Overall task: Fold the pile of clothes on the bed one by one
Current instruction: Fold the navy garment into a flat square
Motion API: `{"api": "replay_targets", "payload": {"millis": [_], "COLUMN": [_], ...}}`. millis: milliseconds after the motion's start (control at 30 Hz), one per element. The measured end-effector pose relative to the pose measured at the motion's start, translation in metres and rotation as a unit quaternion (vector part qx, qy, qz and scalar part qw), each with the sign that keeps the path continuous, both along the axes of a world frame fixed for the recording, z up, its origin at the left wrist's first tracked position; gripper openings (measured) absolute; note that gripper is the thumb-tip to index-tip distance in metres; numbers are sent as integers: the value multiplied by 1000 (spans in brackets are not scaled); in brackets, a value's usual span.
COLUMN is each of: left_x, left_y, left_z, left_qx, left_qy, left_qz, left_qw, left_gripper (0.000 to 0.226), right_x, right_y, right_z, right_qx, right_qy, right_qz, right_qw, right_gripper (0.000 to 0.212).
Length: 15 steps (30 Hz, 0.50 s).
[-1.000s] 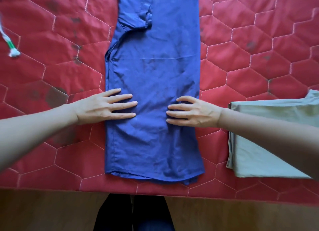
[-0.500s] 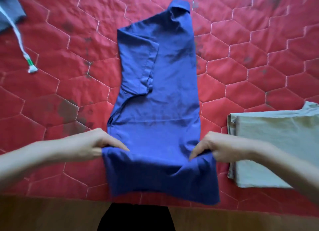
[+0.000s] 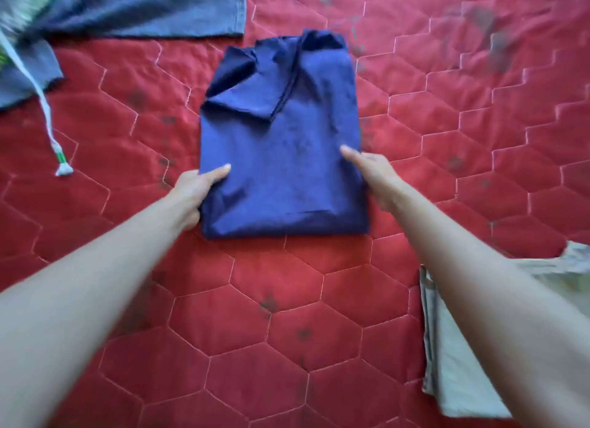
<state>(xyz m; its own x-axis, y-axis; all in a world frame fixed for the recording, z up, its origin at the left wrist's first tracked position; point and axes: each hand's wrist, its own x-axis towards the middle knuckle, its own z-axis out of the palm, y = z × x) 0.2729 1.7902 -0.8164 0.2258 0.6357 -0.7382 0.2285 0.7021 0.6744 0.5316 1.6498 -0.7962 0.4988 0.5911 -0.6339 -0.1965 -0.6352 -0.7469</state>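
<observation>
A dark blue shirt (image 3: 281,159) lies on the red quilted bedspread (image 3: 255,316), folded up into a short rectangle with a sleeve and the collar showing at its far end. My left hand (image 3: 196,192) grips the shirt's left edge, thumb on top and fingers tucked under the cloth. My right hand (image 3: 373,175) holds the right edge, one digit stretched over the top and the rest hidden behind the cloth. Both arms reach forward from the near side.
A grey-blue garment (image 3: 137,9) with a white drawstring (image 3: 48,117) lies crumpled at the far left. A folded pale green garment (image 3: 459,363) sits at the near right, partly under my right forearm.
Both hands went from lying flat on the long shirt to grasping its lower part and carrying it up over the upper half. The shirt is now half as long.
</observation>
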Motion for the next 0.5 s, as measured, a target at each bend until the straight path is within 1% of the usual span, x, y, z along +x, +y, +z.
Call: {"api": "replay_targets", "payload": {"millis": [33,100,167,267,367,433,500], "left_x": [-10,-33,-55,-81,-104,-115,-121], "left_y": [-11,-34,-56,-94,-129,-145,-153], "left_z": [-4,-7,-7,0,9,13,14], "left_qx": [19,45,54,71,104,105,108], "left_qy": [12,24,25,26,48,51,59], "left_qz": [8,9,-5,-33,-97,-129,-155], "left_qw": [1000,999,998,997,989,985,980], "left_gripper": [11,7,4,10,14,17,17], "right_x": [-7,-23,-39,-58,-75,-85,-92], "right_y": [-14,-46,-78,-124,-166,-184,-195], "right_z": [-2,-6,-8,-7,-8,-7,-5], "right_qx": [12,20,32,27,-8,-19,-33], "right_qy": [-25,-70,-75,-74,-79,-89,-111], "right_qz": [21,63,71,58,55,58,67], "right_qw": [999,995,994,995,995,994,991], "right_gripper": [20,13,12,4,9,12,10]}}
